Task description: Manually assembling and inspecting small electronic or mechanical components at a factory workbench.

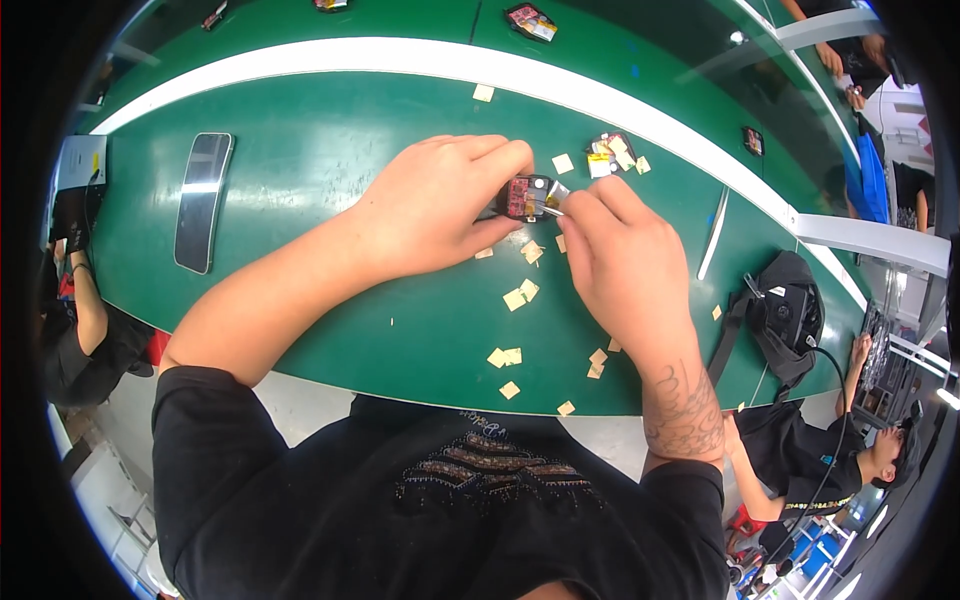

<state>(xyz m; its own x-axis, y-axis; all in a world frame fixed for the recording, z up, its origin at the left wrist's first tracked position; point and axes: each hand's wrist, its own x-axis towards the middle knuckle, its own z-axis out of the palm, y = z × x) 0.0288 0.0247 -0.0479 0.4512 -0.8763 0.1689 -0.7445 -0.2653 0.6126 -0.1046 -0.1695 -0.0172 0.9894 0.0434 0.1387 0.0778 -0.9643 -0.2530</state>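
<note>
Over the green table [300,310], my left hand [430,205] is closed on a small black electronic device [520,198]. Red circuitry shows on the device's open face, with a silvery flap at its right side. My right hand [635,260] is pinched at that side, its fingertips at a thin, shiny piece that I cannot identify. Beyond my right hand lies a similar device [603,163] with pale yellow pieces on it. Several small pale yellow squares [514,299] are scattered below and around my hands.
A phone [205,200] lies at the left. To the right are a white strip [714,235] and a black bag [785,315] with a cable. A white divider [400,56] crosses behind, with more devices [530,22] beyond. People sit at both sides.
</note>
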